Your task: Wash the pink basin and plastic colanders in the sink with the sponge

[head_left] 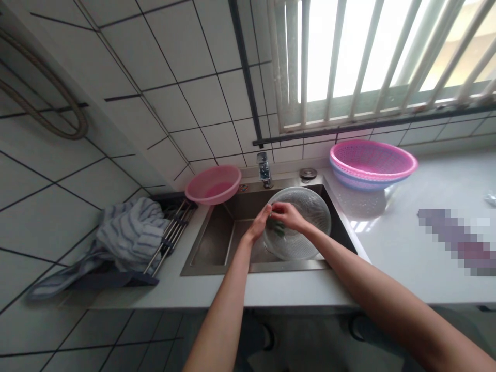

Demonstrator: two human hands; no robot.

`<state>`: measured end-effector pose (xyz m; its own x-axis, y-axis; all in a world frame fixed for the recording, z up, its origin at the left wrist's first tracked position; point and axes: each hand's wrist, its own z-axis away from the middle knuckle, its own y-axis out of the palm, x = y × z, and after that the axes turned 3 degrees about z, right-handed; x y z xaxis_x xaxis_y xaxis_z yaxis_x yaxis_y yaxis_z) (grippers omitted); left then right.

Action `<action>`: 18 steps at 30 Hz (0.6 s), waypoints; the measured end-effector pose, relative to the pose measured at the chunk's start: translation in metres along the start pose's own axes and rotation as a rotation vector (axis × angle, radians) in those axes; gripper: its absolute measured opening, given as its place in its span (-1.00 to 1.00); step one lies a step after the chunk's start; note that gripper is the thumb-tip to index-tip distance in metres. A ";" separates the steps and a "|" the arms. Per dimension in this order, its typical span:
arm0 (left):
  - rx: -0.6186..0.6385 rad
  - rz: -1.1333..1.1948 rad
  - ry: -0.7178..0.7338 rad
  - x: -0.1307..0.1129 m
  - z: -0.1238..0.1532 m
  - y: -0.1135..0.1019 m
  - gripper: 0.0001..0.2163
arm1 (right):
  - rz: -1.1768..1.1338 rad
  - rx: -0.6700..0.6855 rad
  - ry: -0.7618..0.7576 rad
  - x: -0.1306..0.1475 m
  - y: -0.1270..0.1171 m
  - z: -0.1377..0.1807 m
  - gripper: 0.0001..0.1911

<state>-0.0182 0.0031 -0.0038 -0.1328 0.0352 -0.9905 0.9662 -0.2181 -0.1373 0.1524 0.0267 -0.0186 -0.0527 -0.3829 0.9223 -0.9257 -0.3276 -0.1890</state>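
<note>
Bare forearms (227, 305) extend over the sink (207, 237). Head view: left hand (259, 227) and right hand (290, 217) meet, fingertips close together, above a clear mesh bowl (313, 222) in the sink; what either grip holds cannot be told. Green leaves (278, 229) show just below the fingers, against the bowl. Pink basin (213, 198) stands at the far left corner. Pink basket (372, 148) nests inside a blue basin (358, 183) on the worktop (403, 248).

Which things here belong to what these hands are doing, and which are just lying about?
Likely in the job: green leaves, translucent colander, sink.

Likely just lying about: pink basin, pink basket, blue basin under it, striped cloth, round metal disc.
</note>
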 end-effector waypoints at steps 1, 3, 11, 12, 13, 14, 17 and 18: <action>0.005 0.008 0.001 0.000 0.000 0.001 -0.30 | -0.018 -0.080 0.008 0.001 -0.004 -0.001 -0.69; 0.015 0.024 -0.009 0.000 0.000 0.004 -0.31 | -0.039 -0.147 0.022 0.001 -0.009 -0.002 -0.68; -0.017 -0.007 -0.009 -0.002 0.001 0.000 -0.32 | 0.027 0.027 -0.019 0.000 0.002 0.002 -0.70; -0.020 -0.010 -0.016 -0.002 0.001 0.000 -0.32 | 0.027 -0.033 -0.010 0.000 0.001 0.001 -0.69; -0.024 -0.008 -0.025 -0.002 0.000 0.001 -0.32 | 0.026 -0.076 0.000 -0.001 0.000 0.001 -0.69; -0.029 -0.001 -0.032 -0.001 0.000 0.002 -0.32 | 0.022 -0.087 0.007 -0.001 0.000 0.001 -0.69; -0.032 0.015 -0.036 0.000 -0.001 0.001 -0.31 | 0.014 0.044 -0.010 -0.004 0.006 0.004 -0.70; -0.030 0.014 -0.033 0.000 -0.001 0.001 -0.31 | 0.017 0.093 -0.024 -0.005 0.008 0.004 -0.71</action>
<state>-0.0175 0.0041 -0.0038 -0.1256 0.0000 -0.9921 0.9742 -0.1891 -0.1233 0.1469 0.0226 -0.0261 -0.0582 -0.4094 0.9105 -0.8861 -0.3990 -0.2360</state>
